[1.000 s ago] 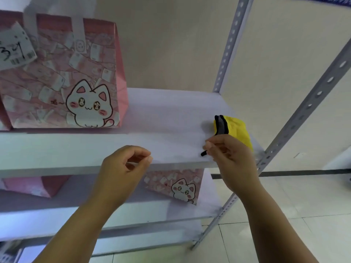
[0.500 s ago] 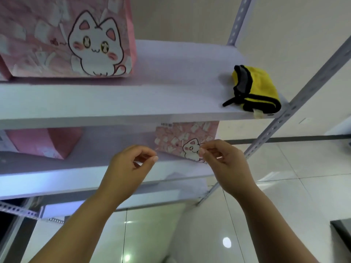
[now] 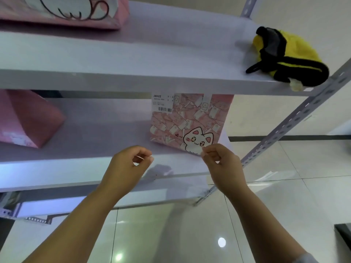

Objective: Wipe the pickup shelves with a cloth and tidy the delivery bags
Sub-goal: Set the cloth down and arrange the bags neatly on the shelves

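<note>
The pink bag (image 3: 190, 120), upright at 12 o'clock on the middle shelf (image 3: 91, 133), is being cut off on top by the upper shelf (image 3: 114, 78). The left hand (image 3: 127, 168) fingers (image 3: 147, 158) are being curled on nothing. Whether the right hand (image 3: 222, 166) is pinching the bag cannot be told.

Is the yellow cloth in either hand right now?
No, the yellow cloth lies on the upper shelf, well above the left hand and right hand.
</note>
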Available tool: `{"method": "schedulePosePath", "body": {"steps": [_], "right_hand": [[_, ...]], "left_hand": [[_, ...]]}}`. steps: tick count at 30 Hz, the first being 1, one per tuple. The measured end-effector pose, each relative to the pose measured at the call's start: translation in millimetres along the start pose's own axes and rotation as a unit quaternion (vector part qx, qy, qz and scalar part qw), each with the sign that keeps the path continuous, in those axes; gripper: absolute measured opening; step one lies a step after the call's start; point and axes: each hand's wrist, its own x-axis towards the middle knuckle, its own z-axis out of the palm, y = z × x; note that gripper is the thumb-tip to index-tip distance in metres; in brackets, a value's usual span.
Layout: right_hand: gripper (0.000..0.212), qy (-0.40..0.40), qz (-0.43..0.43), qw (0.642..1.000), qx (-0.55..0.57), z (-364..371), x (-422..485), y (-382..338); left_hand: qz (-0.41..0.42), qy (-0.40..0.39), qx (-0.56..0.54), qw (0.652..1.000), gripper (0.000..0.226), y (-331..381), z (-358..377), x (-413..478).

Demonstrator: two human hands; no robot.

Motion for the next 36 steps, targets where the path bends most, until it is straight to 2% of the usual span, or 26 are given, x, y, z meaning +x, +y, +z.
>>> {"method": "schedulePosePath", "body": {"steps": [4,7,11,15,19,22,24,30,36], "right_hand": [[0.019,0.079,0.016,0.997,-0.008,19,22,28],[0.038,0.141,-0.004,0.989,-0.049,35,37,47],[0.063,0.222,-0.017,0.973,-0.056,55,55,69],[0.077,0.250,-0.017,0.967,-0.043,73,70,84],[0.064,0.244,-0.034,0.969,0.029,90,75,96],[0.050,0.254,-0.061,0.963,0.058,103,75,103],[0.036,0.273,-0.081,0.956,0.075,108,74,106],[0.017,0.315,-0.093,0.935,0.138,121,79,93],[0.006,0.263,-0.113,0.937,0.202,172,92,50]], "left_hand": [[0.024,0.006,-0.015,1.000,0.015,-27,20,33],[0.055,0.029,-0.008,0.998,0.020,-49,34,66],[0.063,0.071,0.001,0.995,0.058,-70,51,104],[0.042,0.051,0.011,0.998,0.079,-80,62,128],[0.051,0.004,-0.038,0.998,0.075,-88,67,138],[0.101,0.006,-0.021,0.995,0.044,-94,71,136],[0.127,0.018,-0.027,0.991,0.032,-98,70,134],[0.160,0.058,-0.044,0.984,0.032,-116,40,117],[0.170,0.123,-0.024,0.977,0.030,-157,-18,102]]}}
